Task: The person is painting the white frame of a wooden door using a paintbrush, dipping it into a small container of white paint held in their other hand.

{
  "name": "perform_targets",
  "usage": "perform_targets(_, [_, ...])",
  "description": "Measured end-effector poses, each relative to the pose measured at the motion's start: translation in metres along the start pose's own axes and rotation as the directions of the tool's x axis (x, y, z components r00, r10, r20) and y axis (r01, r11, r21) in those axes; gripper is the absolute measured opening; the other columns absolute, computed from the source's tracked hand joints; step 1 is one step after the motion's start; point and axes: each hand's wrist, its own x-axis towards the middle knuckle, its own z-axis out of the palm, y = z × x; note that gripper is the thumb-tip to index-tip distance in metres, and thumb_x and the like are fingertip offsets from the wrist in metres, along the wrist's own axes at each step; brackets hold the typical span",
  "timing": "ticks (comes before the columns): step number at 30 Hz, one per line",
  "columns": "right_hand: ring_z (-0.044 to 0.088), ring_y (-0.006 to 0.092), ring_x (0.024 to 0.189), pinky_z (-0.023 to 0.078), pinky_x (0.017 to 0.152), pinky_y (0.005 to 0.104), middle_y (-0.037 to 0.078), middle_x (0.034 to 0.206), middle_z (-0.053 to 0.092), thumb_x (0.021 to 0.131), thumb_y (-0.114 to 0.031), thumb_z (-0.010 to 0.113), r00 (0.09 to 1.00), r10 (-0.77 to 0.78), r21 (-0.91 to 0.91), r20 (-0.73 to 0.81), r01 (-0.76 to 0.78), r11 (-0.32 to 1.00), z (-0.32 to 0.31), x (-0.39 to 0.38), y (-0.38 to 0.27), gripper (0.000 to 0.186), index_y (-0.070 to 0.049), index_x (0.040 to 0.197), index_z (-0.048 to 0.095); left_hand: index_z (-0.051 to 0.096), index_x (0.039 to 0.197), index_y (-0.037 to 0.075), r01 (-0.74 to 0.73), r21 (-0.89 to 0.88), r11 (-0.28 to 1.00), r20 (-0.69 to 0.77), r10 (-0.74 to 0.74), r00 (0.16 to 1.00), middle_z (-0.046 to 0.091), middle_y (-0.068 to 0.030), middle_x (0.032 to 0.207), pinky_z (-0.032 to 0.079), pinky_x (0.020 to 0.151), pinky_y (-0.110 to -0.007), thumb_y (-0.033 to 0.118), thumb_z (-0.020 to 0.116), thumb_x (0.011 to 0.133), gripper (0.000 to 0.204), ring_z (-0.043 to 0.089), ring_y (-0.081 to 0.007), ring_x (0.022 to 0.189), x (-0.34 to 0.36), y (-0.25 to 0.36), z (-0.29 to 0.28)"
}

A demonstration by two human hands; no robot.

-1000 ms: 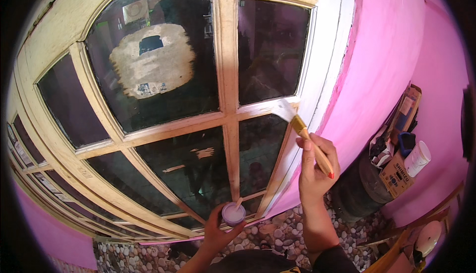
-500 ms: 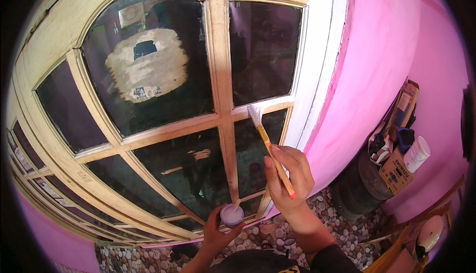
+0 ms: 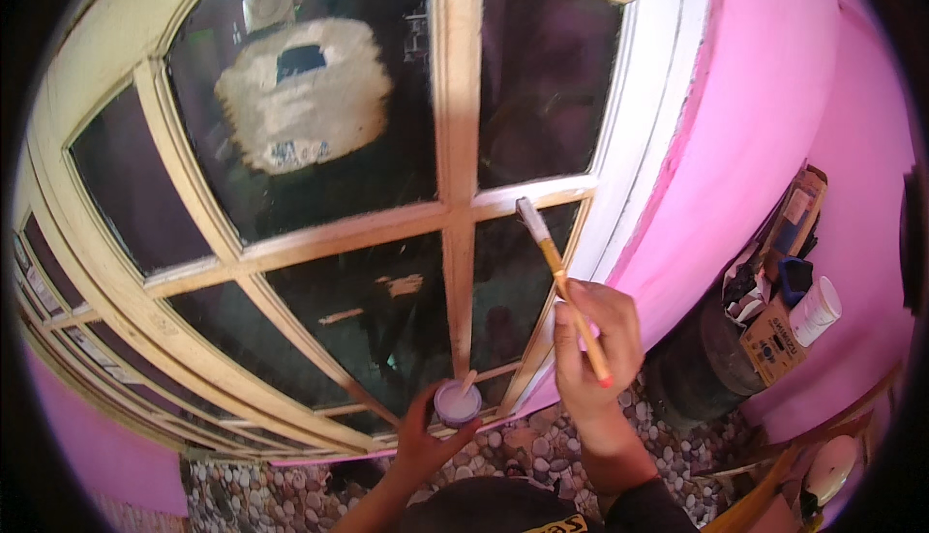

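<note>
A paintbrush [image 3: 558,264] with an orange wooden handle is gripped in my right hand [image 3: 602,344]. Its white-coated bristles reach the crossbar [image 3: 542,191] below the upper right pane; whether they touch it I cannot tell. The crossbar's upper part there is white, while bare cream-brown wood shows on the post [image 3: 459,127] to its left. Lower down, my left hand [image 3: 426,446] wraps round a small cup [image 3: 458,403] of whitish paint, from which a flat stick [image 3: 467,381] leans out. Both hands are in front of the paned wooden window frame [image 3: 319,245].
Pink wall [image 3: 764,78] adjoins the white-painted frame edge [image 3: 658,78] on the right. There a dark drum [image 3: 699,359] carries a cardboard box [image 3: 774,340], a white tub [image 3: 816,310] and other odds and ends. Pebbles [image 3: 271,494] cover the ground. An old sticker patch [image 3: 310,98] marks the large pane.
My right hand and the brush have shifted right along the crossbar. The whole view has tilted slightly, so the frame sits higher and further right. The cup stays in my left hand.
</note>
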Motion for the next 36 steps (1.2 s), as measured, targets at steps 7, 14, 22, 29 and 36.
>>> perform_targets(7, [0.07, 0.0168, 0.076, 0.055, 0.066, 0.0278, 0.015, 0.09, 0.069, 0.093, -0.001, 0.07, 0.84, 0.496, 0.424, 0.222, -0.541, 0.727, -0.038, -0.007, -0.012, 0.008, 0.004, 0.097, 0.066, 0.049, 0.136, -0.001, 0.007, -0.016, 1.0, 0.042, -0.006, 0.999, 0.061, -0.0159, 0.128, 0.049, 0.104, -0.037, 0.016, 0.09, 0.076, 0.075, 0.061, -0.0232, 0.119, 0.018, 0.01, 0.001])
perform_targets(14, [0.066, 0.0091, 0.07, 0.051, 0.063, 0.0231, 0.004, 0.078, 0.069, 0.092, -0.005, 0.072, 0.479, 0.612, 0.204, 0.629, -0.862, 0.465, -0.034, -0.013, -0.008, 0.009, 0.003, 0.091, 0.068, 0.047, 0.139, 0.0, -0.002, 0.007, 1.0, 0.081, 0.001, 0.997, 0.059, -0.0156, 0.131, 0.048, 0.104, -0.038, 0.018, 0.09, 0.078, 0.077, 0.061, -0.024, 0.12, 0.022, 0.009, 0.005])
perform_targets(22, [0.066, 0.0078, 0.075, 0.05, 0.065, 0.0251, 0.005, 0.08, 0.071, 0.092, -0.007, 0.071, 0.429, 0.505, 0.059, 0.749, -0.802, 0.594, -0.021, -0.018, 0.002, 0.011, 0.003, 0.097, 0.068, 0.047, 0.139, 0.0, -0.015, 0.009, 1.0, 0.115, 0.014, 0.993, 0.06, -0.0154, 0.131, 0.047, 0.106, -0.037, 0.018, 0.088, 0.079, 0.075, 0.06, -0.0233, 0.122, 0.024, 0.013, 0.007])
perform_targets(29, [0.064, 0.008, 0.073, 0.049, 0.064, 0.0258, 0.003, 0.079, 0.069, 0.093, -0.008, 0.071, 0.438, 0.492, 0.054, 0.752, -0.786, 0.616, -0.016, -0.027, 0.006, 0.011, 0.002, 0.097, 0.068, 0.046, 0.14, -0.001, -0.03, 0.008, 1.0, 0.111, 0.029, 0.993, 0.059, -0.0157, 0.132, 0.047, 0.106, -0.037, 0.017, 0.088, 0.08, 0.076, 0.06, -0.0234, 0.123, 0.02, 0.009, 0.007])
perform_targets(36, [0.066, 0.0093, 0.066, 0.05, 0.059, 0.0233, 0.006, 0.078, 0.068, 0.095, -0.009, 0.071, 0.421, 0.577, 0.165, 0.699, -0.881, 0.443, -0.022, -0.022, 0.013, 0.013, 0.003, 0.094, 0.067, 0.046, 0.14, -0.001, -0.024, -0.008, 1.0, 0.11, 0.025, 0.994, 0.059, -0.0165, 0.133, 0.047, 0.107, -0.037, 0.016, 0.088, 0.08, 0.076, 0.059, -0.0237, 0.124, 0.02, 0.009, 0.007])
